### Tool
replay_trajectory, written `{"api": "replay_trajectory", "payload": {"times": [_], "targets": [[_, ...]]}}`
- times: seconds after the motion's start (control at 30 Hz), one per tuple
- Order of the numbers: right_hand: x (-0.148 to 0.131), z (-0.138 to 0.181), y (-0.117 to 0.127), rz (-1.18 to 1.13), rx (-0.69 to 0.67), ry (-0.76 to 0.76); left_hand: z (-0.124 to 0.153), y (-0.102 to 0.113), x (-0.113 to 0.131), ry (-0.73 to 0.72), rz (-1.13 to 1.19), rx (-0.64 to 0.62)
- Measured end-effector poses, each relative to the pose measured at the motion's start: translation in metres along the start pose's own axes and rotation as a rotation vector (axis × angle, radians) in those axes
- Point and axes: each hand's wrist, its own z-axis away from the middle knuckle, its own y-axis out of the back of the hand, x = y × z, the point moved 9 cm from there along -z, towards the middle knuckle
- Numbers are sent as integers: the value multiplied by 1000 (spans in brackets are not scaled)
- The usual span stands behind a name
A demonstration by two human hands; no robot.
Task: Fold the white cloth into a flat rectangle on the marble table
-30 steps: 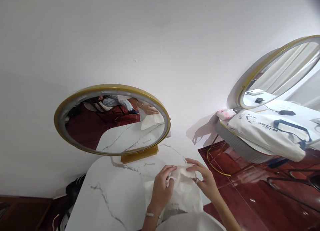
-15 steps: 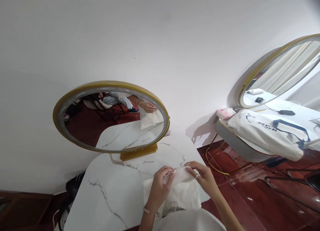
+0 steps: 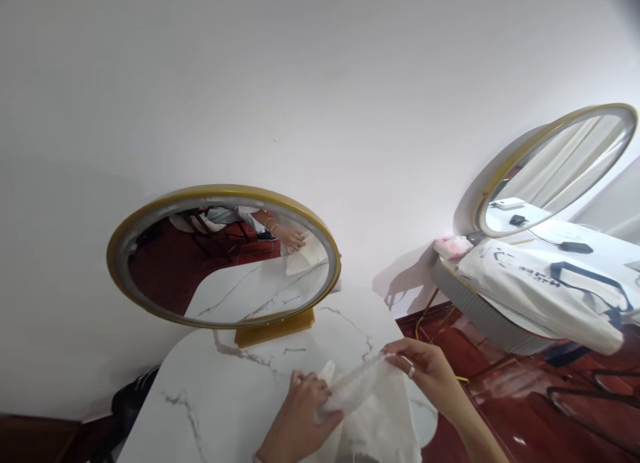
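Note:
A thin, whitish, partly see-through piece of fabric (image 3: pixel 357 386) with a gathered-looking edge stretches between my two hands. My left hand (image 3: pixel 305 413) is closed on its left end, fingers curled and thumb beneath. At the upper right corner my right hand (image 3: pixel 425 369), with a ring on one finger, pinches the edge between thumb and fingertips. Below lies a larger cream cloth (image 3: pixel 385 426) at the front edge of the marble-patterned table (image 3: pixel 240 389). Whether the thin piece belongs to the cream cloth, I cannot tell.
An oval gold-framed mirror (image 3: pixel 220 191) stands behind my hands on its gold base (image 3: pixel 275 327). To the right, a second table holds a white tote bag (image 3: pixel 525 283), a pink-and-white tissue pack (image 3: pixel 453 247), a black adapter (image 3: pixel 575 247) and another mirror (image 3: pixel 560 173).
My left hand has moved down and left, its fingers now curled over the fabric. My right hand has shifted right, so the thin piece is stretched wider and slanted. The view has tilted up slightly.

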Motion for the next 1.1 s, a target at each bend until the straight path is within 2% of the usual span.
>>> {"api": "replay_trajectory", "payload": {"times": [0.1,0.23,0.33,0.43,0.57,0.63,0.73,0.83,0.93,1.03,1.1], "targets": [[-9,-15,20,40,37,31,9,13,-30,53,-61,18],[-24,-46,59,45,161,50,12,59,-53,110,-69,85],[-40,-66,79,17,216,64,6,101,-52,153,5,130],[-59,-76,89,-31,226,114,0,138,-45,197,161,187],[-72,-79,98,-46,252,173,-2,173,-36,163,261,322],[-71,-76,101,-3,265,171,-3,177,-35,156,291,332],[-62,-60,102,59,274,137,2,170,-36,172,328,298],[-57,-27,94,143,236,103,19,154,-34,218,351,211],[-63,16,87,206,217,71,48,139,-29,305,355,113],[-76,47,95,202,307,62,70,142,-20,314,328,121],[-80,50,103,185,378,62,69,144,-14,250,305,106]]}}
